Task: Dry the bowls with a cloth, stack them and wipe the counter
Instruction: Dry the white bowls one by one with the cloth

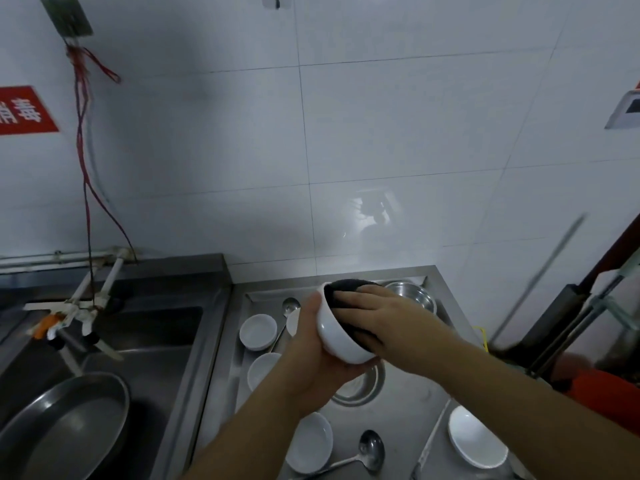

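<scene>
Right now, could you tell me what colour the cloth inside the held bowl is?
Dark, near black, the cloth shows best in the head view.

Two bare forearms entered from the bottom of the frame, one from the lower middle and one from the lower right, with no sleeve visible on either. The left hand (311,355) and right hand (377,306) were ungloved, and no ring, watch or band showed at the fingers or wrists. Nothing else of the person's body or clothing could be clearly told
</scene>
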A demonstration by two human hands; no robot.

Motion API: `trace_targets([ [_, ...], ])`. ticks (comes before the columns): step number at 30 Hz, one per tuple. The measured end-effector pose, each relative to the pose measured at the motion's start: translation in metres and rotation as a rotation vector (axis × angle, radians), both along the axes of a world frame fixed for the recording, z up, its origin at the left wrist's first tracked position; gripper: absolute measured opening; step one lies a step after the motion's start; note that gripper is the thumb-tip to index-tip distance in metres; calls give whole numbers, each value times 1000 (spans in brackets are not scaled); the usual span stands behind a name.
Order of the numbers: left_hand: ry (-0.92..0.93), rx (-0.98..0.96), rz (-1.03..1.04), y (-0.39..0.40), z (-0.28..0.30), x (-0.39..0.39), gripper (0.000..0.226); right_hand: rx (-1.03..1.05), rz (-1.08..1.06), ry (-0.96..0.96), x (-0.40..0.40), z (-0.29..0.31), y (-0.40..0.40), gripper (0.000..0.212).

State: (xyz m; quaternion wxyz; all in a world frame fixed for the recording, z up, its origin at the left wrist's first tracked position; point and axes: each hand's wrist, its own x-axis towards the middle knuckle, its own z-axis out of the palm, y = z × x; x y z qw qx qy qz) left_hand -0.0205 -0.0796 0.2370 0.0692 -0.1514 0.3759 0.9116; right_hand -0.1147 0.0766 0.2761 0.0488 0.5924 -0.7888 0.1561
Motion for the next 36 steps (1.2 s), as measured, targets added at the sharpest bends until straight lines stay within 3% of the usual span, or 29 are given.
trace_targets([
  [5,-29,-114,55,9,9,1,72,262,-70,82,-6,11,-5,42],
  [8,-20,-227,50,9,12,-1,78,384,-198,-125,-2,24,-10,30],
  [12,11,-326,-2,14,12,0,75,489,-320,-499,-3,45,-10,32],
  [14,59,-355,-17,14,11,3,78,397,-396,-822,-3,48,-2,36],
  [16,127,-375,-48,10,11,7,83,246,-497,-1319,0,48,8,45],
  [18,178,-349,-89,4,9,10,93,152,-505,-1688,8,44,17,60],
  [21,192,-271,-126,-2,2,11,101,-73,-415,-1964,19,28,23,64],
  [24,191,-192,-126,2,-2,12,88,-410,-429,-2059,35,16,16,27],
  [27,98,-125,-45,11,-5,12,77,-786,-446,-2012,47,8,0,17],
  [30,34,-97,-17,18,-4,10,71,-927,-589,-1625,56,4,-16,10],
  [33,32,-32,6,20,-3,7,87,-725,-698,-1066,52,4,-22,15],
  [36,35,-82,42,15,-3,6,82,-366,-577,-553,38,9,-19,20],
])
